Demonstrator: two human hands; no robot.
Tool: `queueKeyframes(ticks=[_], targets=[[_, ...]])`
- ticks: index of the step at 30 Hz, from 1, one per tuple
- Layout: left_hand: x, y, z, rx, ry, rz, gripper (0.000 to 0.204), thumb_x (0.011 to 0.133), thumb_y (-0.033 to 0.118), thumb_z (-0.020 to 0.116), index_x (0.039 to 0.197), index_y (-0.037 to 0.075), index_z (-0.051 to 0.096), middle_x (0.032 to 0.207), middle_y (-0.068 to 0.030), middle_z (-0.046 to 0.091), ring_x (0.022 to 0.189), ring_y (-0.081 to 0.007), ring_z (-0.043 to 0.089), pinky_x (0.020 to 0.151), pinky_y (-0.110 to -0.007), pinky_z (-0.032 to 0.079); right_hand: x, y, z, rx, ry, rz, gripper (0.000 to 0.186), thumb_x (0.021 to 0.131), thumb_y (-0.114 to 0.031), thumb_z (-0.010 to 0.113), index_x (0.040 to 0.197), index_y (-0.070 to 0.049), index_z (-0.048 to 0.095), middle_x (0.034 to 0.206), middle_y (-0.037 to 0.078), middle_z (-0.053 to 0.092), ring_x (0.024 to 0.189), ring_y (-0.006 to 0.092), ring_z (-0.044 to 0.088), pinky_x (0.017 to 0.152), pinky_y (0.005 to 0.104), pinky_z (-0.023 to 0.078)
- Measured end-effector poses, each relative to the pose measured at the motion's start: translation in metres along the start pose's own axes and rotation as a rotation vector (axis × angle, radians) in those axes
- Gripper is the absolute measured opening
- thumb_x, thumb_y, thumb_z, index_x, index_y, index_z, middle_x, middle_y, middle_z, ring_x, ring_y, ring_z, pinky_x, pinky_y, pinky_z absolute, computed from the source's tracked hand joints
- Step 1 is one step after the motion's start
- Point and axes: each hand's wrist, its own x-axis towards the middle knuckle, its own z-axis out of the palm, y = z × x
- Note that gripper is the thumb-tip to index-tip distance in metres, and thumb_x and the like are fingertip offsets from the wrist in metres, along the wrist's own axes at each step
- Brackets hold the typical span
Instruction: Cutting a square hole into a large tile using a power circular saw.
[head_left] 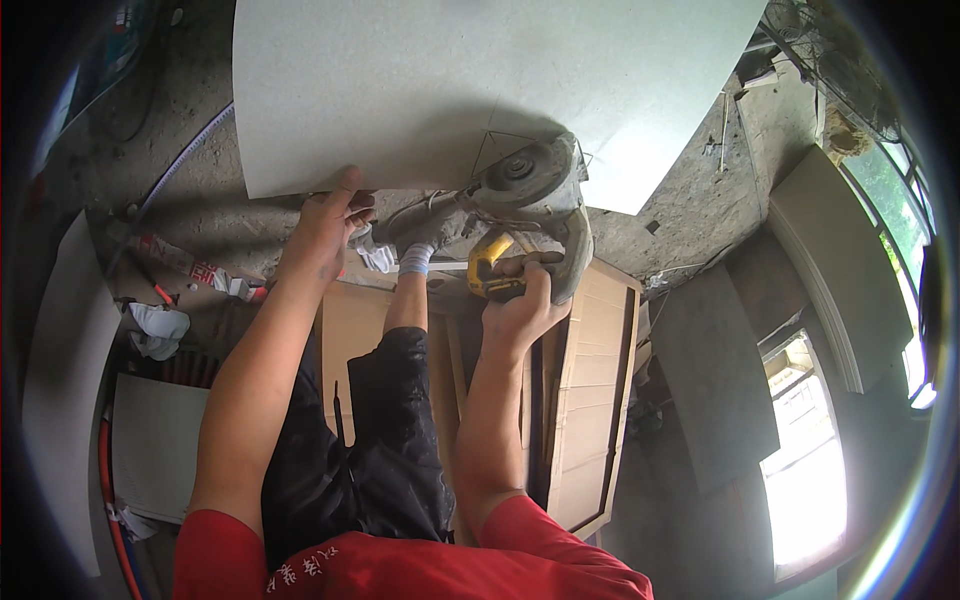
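Observation:
A large pale grey tile or board (400, 100) lies flat across the far side, with thin dark marked lines near its front edge. My right hand (528, 298) is wrapped round the rear handle of a dusty handheld circular saw (520, 175), yellow and dark at the grip. Its round grey guard sits over the near edge of the board, on the marked lines; whether the blade touches the surface is hidden. At the same edge, left of the saw, my left hand (332, 225) grips the board, thumb on top and fingers curled below.
My foot in a dusty shoe (425, 222) stands close under the board, left of the saw. Cardboard-wrapped panels (590, 390) lean by my right leg. Left are crumpled white scraps (158, 328) and a pale board (70, 350). A cable (180, 160) crosses the rough concrete floor (680, 240).

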Motion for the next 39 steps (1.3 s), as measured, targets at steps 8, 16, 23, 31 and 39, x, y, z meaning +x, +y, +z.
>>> queueKeyframes(ticks=[8,16,23,31,39], targets=[[0.003,0.001,-0.002,-0.011,-0.011,-0.006,0.043,0.097,0.044,0.072,0.114,0.005,0.065,0.105,-0.0052,0.066,0.095,-0.0165,0.061,0.086,-0.035,0.050,-0.012,-0.021,-0.034,0.421,0.013,0.455,0.017,0.079,-0.001,0.056,0.096,0.002,0.060,0.080,0.010,0.060,0.070,0.0216,0.061,0.066,0.0345,0.052],[0.012,-0.007,-0.013,0.024,0.034,-0.002,0.043,0.101,0.042,0.067,0.123,0.005,0.061,0.109,-0.0057,0.066,0.096,-0.0173,0.061,0.087,-0.035,0.052,-0.043,-0.022,-0.178,0.885,-0.076,1.084,0.027,0.084,-0.017,0.054,0.106,-0.001,0.060,0.083,0.009,0.059,0.069,0.0197,0.055,0.065,0.0345,0.047],[-0.022,-0.050,-0.048,0.314,0.033,-0.076,0.073,0.100,0.059,0.060,0.147,0.005,0.046,0.120,-0.0053,0.062,0.105,-0.0175,0.057,0.095,-0.035,0.047,-0.078,0.091,-0.195,0.904,0.147,1.361,0.017,0.084,-0.006,0.054,0.099,0.000,0.058,0.083,0.009,0.058,0.064,0.0205,0.055,0.065,0.0366,0.051],[-0.069,-0.137,-0.047,0.579,0.165,-0.259,0.051,0.101,0.047,0.063,0.129,0.005,0.056,0.112,-0.0084,0.067,0.093,-0.0157,0.063,0.082,-0.032,0.055,-0.043,0.254,-0.167,1.389,0.512,1.219,0.010,0.087,-0.008,0.052,0.096,-0.004,0.053,0.081,0.005,0.052,0.071,0.0178,0.051,0.066,0.0344,0.048],[-0.050,-0.223,0.066,0.963,-0.286,-0.145,0.035,0.103,0.030,0.065,0.124,0.001,0.065,0.115,-0.0068,0.070,0.099,-0.0109,0.065,0.089,-0.027,0.051,-0.033,0.300,-0.143,1.798,0.620,1.162,0.013,0.082,-0.005,0.052,0.095,-0.004,0.053,0.078,0.005,0.051,0.067,0.0178,0.052,0.065,0.0346,0.049]])
